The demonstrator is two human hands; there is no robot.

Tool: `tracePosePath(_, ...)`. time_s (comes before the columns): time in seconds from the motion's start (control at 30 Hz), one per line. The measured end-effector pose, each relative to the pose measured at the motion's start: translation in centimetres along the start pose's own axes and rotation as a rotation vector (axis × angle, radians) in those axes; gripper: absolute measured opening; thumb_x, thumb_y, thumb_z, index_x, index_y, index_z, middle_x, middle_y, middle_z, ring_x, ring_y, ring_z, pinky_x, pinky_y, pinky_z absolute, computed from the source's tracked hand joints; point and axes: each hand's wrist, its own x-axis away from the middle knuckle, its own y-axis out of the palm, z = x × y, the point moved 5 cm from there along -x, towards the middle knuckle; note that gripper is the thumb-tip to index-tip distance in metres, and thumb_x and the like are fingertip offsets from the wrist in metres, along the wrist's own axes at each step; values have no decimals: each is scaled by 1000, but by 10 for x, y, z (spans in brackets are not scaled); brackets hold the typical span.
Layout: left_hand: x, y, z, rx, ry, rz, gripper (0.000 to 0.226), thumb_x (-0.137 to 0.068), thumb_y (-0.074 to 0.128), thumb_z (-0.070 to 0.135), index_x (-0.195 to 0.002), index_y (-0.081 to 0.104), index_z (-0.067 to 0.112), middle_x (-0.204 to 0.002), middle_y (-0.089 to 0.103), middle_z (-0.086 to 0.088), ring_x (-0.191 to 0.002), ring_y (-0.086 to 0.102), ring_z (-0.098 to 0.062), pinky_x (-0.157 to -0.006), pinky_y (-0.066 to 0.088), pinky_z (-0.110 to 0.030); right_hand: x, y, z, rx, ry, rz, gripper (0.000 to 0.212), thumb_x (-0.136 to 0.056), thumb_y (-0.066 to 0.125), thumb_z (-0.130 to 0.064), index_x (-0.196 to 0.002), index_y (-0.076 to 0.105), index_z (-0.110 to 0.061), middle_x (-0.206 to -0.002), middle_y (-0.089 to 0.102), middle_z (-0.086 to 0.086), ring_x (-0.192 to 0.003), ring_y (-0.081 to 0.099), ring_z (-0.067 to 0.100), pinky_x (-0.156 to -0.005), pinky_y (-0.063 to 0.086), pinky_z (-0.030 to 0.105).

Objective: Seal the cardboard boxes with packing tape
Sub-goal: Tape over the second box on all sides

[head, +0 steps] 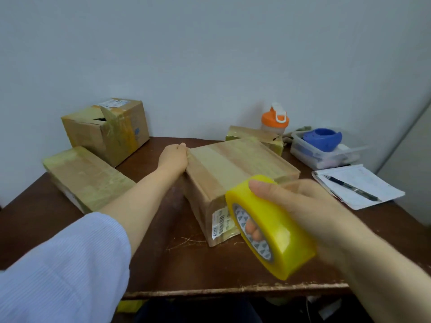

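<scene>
On my feed the left arm (140,197) reaches forward and to the right across the desk (163,259). Its forearm is bare, and a pale blue sleeve (58,264) is bunched at the elbow. The left hand (175,157) sits back-up against the far left corner of the box (233,164), touching it. Its fingers are out of my sight, so I cannot tell how they lie. The right forearm (384,271) comes in bare from the lower right with the wrist bent inward. The right hand (307,206) grips the tape roll (277,234) close to the camera. The thumb (258,187) lies over the outer band, and the fingers (253,229) pass through the core, where their tips show.
</scene>
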Motion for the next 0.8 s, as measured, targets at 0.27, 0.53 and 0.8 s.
tracePosePath(0.27, -2, 0, 1, -78, 57, -51, 40, -102, 29, 23, -71, 52, 8, -76, 45, -6, -81, 44, -22, -77, 37, -34, -10, 6, 66, -108, 73, 90, 51, -61, 68, -46, -71, 70, 4, -66, 68, 25, -50, 64, 27, -51, 53, 32)
tracePosePath(0.53, 9, 25, 47, -967, 369, -201, 87, -89, 11, 69, -149, 18, 6, -157, 15, -14, -145, 10, -25, -115, 2, -44, -19, 5, 68, -111, 112, 41, 49, -63, 69, -45, -67, 71, 4, -67, 68, 26, -51, 64, 28, -52, 54, 31)
tracePosePath(0.8, 49, 42, 43, -1045, 311, -362, 98, -84, 6, 76, -149, -8, 4, -158, -12, -15, -146, -10, -25, -117, -8, -39, -23, 4, 67, -134, 110, 31, 41, -82, 67, -33, -64, 71, 4, -64, 67, 26, -49, 63, 28, -50, 52, 29)
